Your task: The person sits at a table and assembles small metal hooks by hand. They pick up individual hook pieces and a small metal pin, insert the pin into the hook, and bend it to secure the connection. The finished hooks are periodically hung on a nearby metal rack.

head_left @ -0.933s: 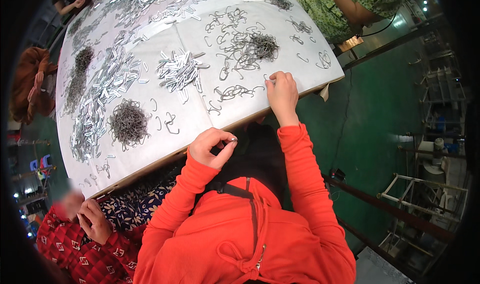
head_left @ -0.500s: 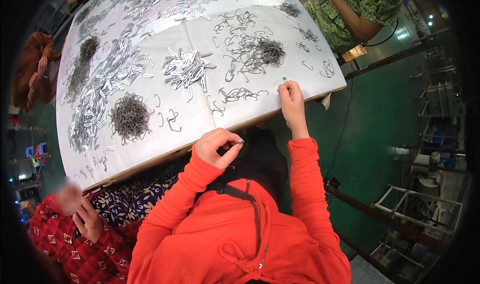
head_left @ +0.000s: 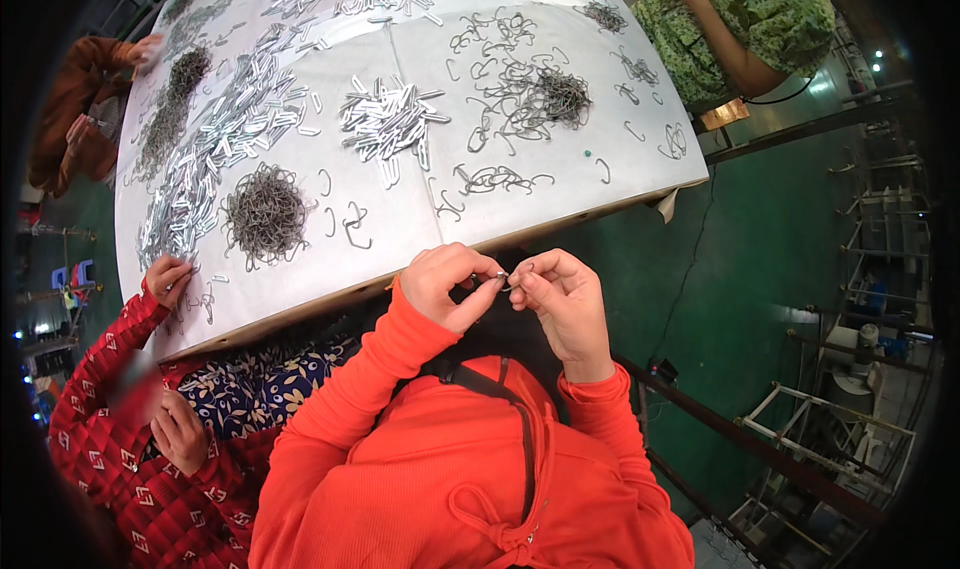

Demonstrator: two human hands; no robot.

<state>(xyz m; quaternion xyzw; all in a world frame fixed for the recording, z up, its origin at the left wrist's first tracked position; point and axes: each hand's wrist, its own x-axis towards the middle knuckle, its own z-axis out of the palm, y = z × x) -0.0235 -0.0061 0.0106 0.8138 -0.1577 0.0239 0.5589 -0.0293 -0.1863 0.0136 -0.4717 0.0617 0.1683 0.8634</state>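
Observation:
Just off the table's near edge, my two hands meet almost fingertip to fingertip. My left hand (head_left: pixel 452 281) is closed in a pinch on a small shiny metal piece, mostly hidden by the fingers. My right hand (head_left: pixel 562 301) pinches what looks like a thin bent wire hook, its curved end showing above the fingers. On the table past my hands lie a row of wire hooks (head_left: pixel 500 179), a single hook (head_left: pixel 603 171) and a tiny green bead (head_left: pixel 587 153).
The white-covered table (head_left: pixel 400 209) bears a pile of silvery metal strips (head_left: pixel 388 124), a dense heap of hooks (head_left: pixel 265 216) and another dark clump (head_left: pixel 563 97). A co-worker in red (head_left: pixel 120 469) sits at my left, one hand on the table. Others sit at the far left and right.
My right hand has come back from the table near the green bead to my left hand. The co-worker in red has put a hand on the table. The view has shifted slightly.

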